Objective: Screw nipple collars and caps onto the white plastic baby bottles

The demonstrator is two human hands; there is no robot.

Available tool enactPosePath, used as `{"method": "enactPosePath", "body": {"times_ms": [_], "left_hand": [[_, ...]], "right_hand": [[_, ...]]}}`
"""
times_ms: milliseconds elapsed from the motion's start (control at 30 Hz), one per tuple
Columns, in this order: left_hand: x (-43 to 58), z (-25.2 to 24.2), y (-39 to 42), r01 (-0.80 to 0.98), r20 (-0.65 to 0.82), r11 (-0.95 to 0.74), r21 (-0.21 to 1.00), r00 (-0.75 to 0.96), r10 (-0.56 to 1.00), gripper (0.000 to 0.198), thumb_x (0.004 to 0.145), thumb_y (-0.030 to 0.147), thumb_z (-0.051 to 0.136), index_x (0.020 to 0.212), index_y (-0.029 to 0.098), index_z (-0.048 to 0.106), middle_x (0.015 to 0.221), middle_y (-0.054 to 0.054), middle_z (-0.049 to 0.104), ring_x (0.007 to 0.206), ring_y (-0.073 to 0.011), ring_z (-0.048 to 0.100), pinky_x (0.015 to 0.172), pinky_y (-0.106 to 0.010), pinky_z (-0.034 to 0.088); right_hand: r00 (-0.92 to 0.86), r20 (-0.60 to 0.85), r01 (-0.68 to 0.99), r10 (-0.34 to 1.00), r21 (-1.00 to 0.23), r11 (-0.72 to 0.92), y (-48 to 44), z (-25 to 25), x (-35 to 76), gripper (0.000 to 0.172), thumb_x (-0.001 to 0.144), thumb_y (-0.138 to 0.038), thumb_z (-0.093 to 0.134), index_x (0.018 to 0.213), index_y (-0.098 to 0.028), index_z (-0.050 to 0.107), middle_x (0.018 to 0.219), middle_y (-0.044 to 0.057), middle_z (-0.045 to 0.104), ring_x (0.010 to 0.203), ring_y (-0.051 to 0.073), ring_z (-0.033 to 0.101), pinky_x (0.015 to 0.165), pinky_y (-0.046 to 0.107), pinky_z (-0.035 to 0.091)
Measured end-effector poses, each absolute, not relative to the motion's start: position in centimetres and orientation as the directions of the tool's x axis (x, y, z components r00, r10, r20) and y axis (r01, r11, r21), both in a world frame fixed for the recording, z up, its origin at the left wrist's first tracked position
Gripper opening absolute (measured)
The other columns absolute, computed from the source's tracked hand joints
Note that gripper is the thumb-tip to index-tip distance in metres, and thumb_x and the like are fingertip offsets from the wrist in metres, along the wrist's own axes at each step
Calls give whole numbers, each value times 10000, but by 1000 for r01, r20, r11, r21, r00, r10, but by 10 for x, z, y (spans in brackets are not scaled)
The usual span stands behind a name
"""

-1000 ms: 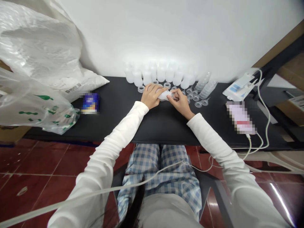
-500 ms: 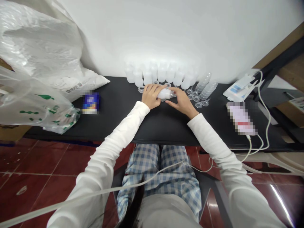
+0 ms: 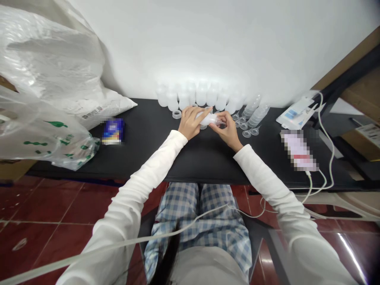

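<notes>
Left hand and right hand clamp a likely plastic bottle above open black desk.

Nothing can be read: the blue packet and the phone on the table are pixelated, while the sack's barcode label, the plastic bag's green print and the carton label are too small or blurred.

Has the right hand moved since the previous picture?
Yes, the right hand moved left onto the held white plastic bottle, judged against the standing white plastic bottles.
</notes>
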State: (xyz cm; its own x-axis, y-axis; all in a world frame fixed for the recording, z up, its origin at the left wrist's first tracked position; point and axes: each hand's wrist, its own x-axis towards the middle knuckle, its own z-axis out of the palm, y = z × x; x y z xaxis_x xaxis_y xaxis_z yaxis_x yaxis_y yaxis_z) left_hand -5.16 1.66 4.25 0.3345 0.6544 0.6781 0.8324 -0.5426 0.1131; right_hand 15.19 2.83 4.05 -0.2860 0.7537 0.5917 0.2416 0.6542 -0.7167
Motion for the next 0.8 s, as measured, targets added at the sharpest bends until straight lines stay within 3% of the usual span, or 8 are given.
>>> {"method": "enactPosePath", "body": {"times_ms": [67, 133, 200, 267, 400, 533, 667, 800], "left_hand": [[-50, 43, 16, 839, 684, -530, 120, 317, 657, 557, 959, 174, 402, 1477, 228, 599, 1311, -140, 694, 1268, -287, 597, 1198, -491, 338], [-49, 45, 15, 849, 683, -512, 130, 298, 667, 571, 940, 151, 405, 1469, 229, 606, 1312, -137, 699, 1260, -286, 605, 1192, -490, 350], [-50, 46, 15, 861, 680, -490, 139, 277, 679, 594, 901, 135, 432, 1459, 223, 614, 1306, -135, 704, 1248, -294, 607, 1172, -493, 371], [-52, 46, 15, 871, 671, -467, 150, 258, 696, 614, 860, 126, 464, 1446, 215, 623, 1302, -137, 706, 1236, -306, 607, 1146, -498, 389], [-54, 48, 14, 884, 632, -428, 188, 224, 742, 643, 804, 109, 492, 1425, 205, 631, 1303, -144, 701, 1229, -326, 605, 1115, -511, 398], [-52, 49, 13, 888, 602, -404, 220, 202, 772, 630, 795, 105, 496, 1400, 207, 640, 1290, -143, 696, 1232, -334, 599, 1103, -512, 396], [-51, 50, 12, 892, 604, -382, 242, 170, 778, 603, 800, 116, 508, 1379, 209, 647, 1274, -139, 698, 1227, -335, 593, 1095, -505, 395], [-51, 50, 11, 895, 601, -363, 260, 144, 786, 592, 798, 113, 522, 1367, 214, 650, 1271, -134, 698, 1225, -334, 591, 1088, -500, 395]], "right_hand": [[-349, 602, 304, 718, -652, 695, 32, 48, 158, 465, 873, -626, 702, 1118, -242, 604, 920, 25, 669, 803, 189, 643, 737, 342, 551], [-413, 626, 444, 662, -496, 746, 37, 58, 170, 459, 903, -618, 663, 1140, -226, 632, 958, 50, 686, 871, 218, 654, 844, 395, 546], [-364, 668, 612, 649, -354, 707, 42, 69, 188, 420, 1017, -564, 480, 1178, -212, 642, 1039, 91, 694, 978, 250, 655, 955, 461, 513], [-203, 738, 772, 643, -283, 569, 49, 78, 208, 461, 1056, -531, 381, 1246, -182, 615, 1157, 149, 668, 1105, 291, 621, 1012, 513, 476], [133, 805, 918, 578, -320, 235, 69, 75, 248, 534, 1054, -555, 364, 1369, -155, 523, 1367, 253, 532, 1248, 355, 518, 1044, 603, 420], [233, 746, 934, 624, -351, 72, 86, 60, 270, 552, 1038, -586, 373, 1366, -160, 495, 1241, 205, 577, 1233, 385, 518, 1000, 700, 409], [233, 749, 918, 620, -379, 113, 82, 65, 274, 493, 1071, -541, 282, 1322, -195, 527, 1188, 172, 598, 1261, 393, 509, 1014, 734, 375], [219, 837, 837, 502, -425, 344, 62, 81, 254, 481, 1073, -575, 308, 1330, -250, 551, 1310, 170, 595, 1214, 348, 532, 1079, 683, 364]]}}
